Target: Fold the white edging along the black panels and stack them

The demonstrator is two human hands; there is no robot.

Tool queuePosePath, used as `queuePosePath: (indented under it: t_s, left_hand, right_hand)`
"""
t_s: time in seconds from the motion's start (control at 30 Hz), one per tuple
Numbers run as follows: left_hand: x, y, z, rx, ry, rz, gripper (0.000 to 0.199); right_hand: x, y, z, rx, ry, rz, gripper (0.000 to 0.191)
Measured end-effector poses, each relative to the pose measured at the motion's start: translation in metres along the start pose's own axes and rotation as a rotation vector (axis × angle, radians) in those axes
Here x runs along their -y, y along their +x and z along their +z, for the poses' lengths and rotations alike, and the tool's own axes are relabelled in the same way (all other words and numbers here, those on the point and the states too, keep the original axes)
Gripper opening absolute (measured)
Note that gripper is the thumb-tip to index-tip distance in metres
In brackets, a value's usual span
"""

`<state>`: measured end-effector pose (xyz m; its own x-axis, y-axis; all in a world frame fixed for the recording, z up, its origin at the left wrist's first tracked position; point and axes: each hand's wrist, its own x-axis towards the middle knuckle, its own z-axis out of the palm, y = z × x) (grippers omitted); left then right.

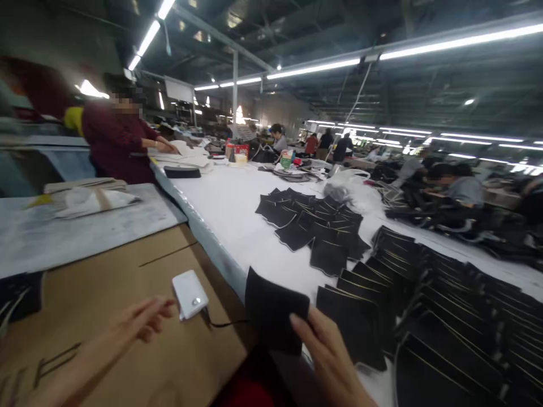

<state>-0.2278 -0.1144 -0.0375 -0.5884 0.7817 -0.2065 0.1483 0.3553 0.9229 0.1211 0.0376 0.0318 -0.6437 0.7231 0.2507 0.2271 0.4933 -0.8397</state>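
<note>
My right hand (324,350) grips the lower right edge of a black flat piece (275,308), thumb on its near face, at the edge of the white table (220,209). My left hand (148,319) hovers over the brown cardboard (203,362), somewhat blurred, its fingers bent and partly apart with nothing between them. Just right of its fingertips lies a white device (190,294) with a dark cable that runs toward the black piece. Overlapping rows of similar black pieces (445,339) with light edges fill the right side, and a looser cluster (314,223) lies farther back.
Across the left side, a person in a dark red top (114,135) handles pale sheets (186,155) at the table. Folded cloth (93,198) rests on a light surface. Clear plastic (352,189) lies behind the black pieces. Other people sit and stand farther back.
</note>
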Motion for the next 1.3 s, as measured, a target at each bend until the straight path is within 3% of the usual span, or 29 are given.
queuePosePath:
  t_s: [0.07, 0.13, 0.2, 0.3, 0.37, 0.5, 0.6, 0.8, 1.0, 1.3]
  left_hand:
    - [-0.035, -0.02, 0.069, 0.282, -0.283, -0.097, 0.062]
    - [-0.06, -0.042, 0.123, 0.509, -0.503, -0.214, 0.062]
    - [-0.071, -0.058, 0.157, 0.615, -0.598, -0.283, 0.053]
    - [-0.065, -0.069, 0.181, 0.595, -0.587, -0.333, 0.042]
    - [-0.056, -0.074, 0.19, 0.616, -0.573, -0.344, 0.042]
    - [-0.044, -0.096, 0.201, 0.752, -0.608, -0.429, 0.043]
    - [-0.039, -0.116, 0.207, 0.748, -0.617, -0.487, 0.047]
    - [-0.023, -0.128, 0.21, 0.757, -0.461, -0.44, 0.048]
    - [-0.008, -0.121, 0.212, 0.801, -0.241, -0.096, 0.029]
    - [-0.007, -0.12, 0.21, 0.77, -0.132, -0.067, 0.023]
  right_hand:
    - [-0.017, -0.029, 0.019, -0.063, -0.168, -0.123, 0.033]
    - [-0.037, -0.057, 0.036, -0.105, -0.43, -0.316, 0.039]
    - [-0.055, -0.078, 0.052, -0.131, -0.628, -0.448, 0.043]
    - [-0.065, -0.096, 0.064, -0.161, -0.698, -0.526, 0.032]
    - [-0.059, -0.102, 0.057, -0.163, -0.617, -0.491, 0.026]
    - [-0.033, -0.109, 0.023, -0.157, -0.446, -0.074, 0.029]
    - [-0.025, -0.113, 0.014, -0.125, -0.393, 0.075, 0.022]
    - [-0.033, -0.123, 0.03, -0.036, -0.319, 0.15, 0.022]
    - [-0.036, -0.127, 0.034, 0.014, -0.32, 0.126, 0.015]
    - [-0.029, -0.128, 0.036, -0.021, -0.275, 0.159, 0.02]
